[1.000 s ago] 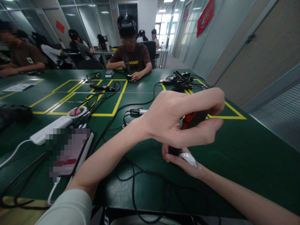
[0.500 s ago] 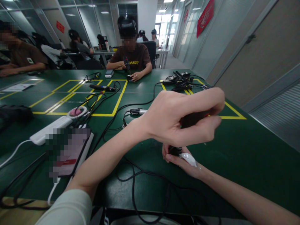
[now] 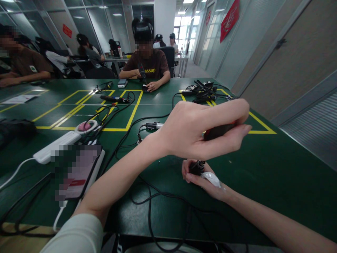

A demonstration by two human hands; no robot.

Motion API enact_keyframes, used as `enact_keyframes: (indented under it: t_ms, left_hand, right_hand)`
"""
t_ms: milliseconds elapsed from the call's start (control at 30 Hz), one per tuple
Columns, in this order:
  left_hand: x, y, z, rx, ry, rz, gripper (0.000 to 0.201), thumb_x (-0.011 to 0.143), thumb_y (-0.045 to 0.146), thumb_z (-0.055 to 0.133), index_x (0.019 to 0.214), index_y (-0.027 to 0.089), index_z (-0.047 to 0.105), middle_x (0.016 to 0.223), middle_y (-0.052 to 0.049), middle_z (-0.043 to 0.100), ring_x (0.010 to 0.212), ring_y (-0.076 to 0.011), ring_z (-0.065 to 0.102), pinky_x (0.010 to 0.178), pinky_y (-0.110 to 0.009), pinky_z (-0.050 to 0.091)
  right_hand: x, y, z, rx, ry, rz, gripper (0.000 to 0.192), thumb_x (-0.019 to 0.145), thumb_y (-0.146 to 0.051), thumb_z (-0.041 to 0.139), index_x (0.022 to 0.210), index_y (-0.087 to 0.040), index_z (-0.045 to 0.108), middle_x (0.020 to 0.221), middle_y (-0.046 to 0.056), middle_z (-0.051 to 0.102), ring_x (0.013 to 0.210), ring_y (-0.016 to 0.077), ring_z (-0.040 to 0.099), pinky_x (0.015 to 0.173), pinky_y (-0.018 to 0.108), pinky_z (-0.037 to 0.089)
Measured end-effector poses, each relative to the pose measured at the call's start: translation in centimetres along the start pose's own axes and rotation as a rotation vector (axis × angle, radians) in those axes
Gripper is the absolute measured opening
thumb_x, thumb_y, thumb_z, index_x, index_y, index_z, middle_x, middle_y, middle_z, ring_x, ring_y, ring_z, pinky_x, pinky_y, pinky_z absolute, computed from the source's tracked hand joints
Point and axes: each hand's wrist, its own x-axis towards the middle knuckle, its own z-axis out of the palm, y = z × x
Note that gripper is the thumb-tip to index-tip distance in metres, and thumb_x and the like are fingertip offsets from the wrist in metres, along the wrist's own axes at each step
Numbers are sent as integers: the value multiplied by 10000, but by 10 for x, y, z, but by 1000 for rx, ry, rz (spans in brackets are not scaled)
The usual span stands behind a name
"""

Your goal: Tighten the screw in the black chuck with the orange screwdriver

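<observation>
My left hand [image 3: 195, 128] is raised in front of me, its fingers curled round a dark object [image 3: 217, 132]. Only a dark side of that object shows between thumb and fingers, so its kind stays hidden. Lower and slightly behind it, my right hand [image 3: 207, 184] rests close to the table with fingers closed round a small black part [image 3: 196, 168]. A ribbed black round end shows at the top of this part, just under my left hand; whether the two touch is hidden. A glossy white piece [image 3: 211, 179] lies along the base of my right hand.
Black cables [image 3: 168, 195] loop across the green table [image 3: 276, 182]. At left are a white power strip [image 3: 56, 147] and a phone [image 3: 84, 172]. A silver-and-black tool [image 3: 154, 125] lies behind my left forearm, black adapters [image 3: 202, 91] beyond. Opposite, a person [image 3: 147, 66] holds a power screwdriver [image 3: 142, 72].
My left hand has tilted slightly, with thumb and fingers shifting round the dark object. More of the black part's ribbed end shows beneath it. My right hand has hardly moved.
</observation>
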Motion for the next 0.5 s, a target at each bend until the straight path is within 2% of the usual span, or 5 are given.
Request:
enact_keyframes:
  t_ms: [133,233,367,433,500]
  left_hand:
    - [0,0,2,-36,5,-27,252,1038,284,471,896,190,656,725,35,697,622,-56,668,603,-188,488]
    - [1,2,2,-104,40,-43,236,1022,336,535,945,171,684,827,36,738,657,-49,685,621,-183,499]
    - [1,3,0,-64,76,-31,308,1017,401,562,811,180,627,635,69,593,516,-25,532,588,-180,458]
    - [0,3,-2,-37,20,-31,306,1028,375,496,804,189,592,624,53,547,525,-43,494,585,-196,444]
    - [-1,3,-4,-47,-60,-32,243,999,285,397,867,193,578,690,19,571,588,-71,519,618,-219,461]
  right_hand:
    - [1,-1,1,16,-5,21,428,902,-601,775,818,-228,585,715,-13,547,654,178,489,629,316,412]
    - [1,0,2,25,2,27,451,891,-623,779,812,-225,581,711,-16,542,641,169,478,618,309,399]
    - [1,0,2,14,2,14,463,894,-635,773,815,-217,592,722,-11,551,637,163,479,616,308,395]
    - [0,0,1,-5,-2,2,451,910,-622,763,816,-212,602,730,-6,560,648,166,492,626,311,403]
    - [0,-1,0,-15,-2,6,429,921,-604,760,831,-211,612,740,-1,571,659,171,507,633,313,412]
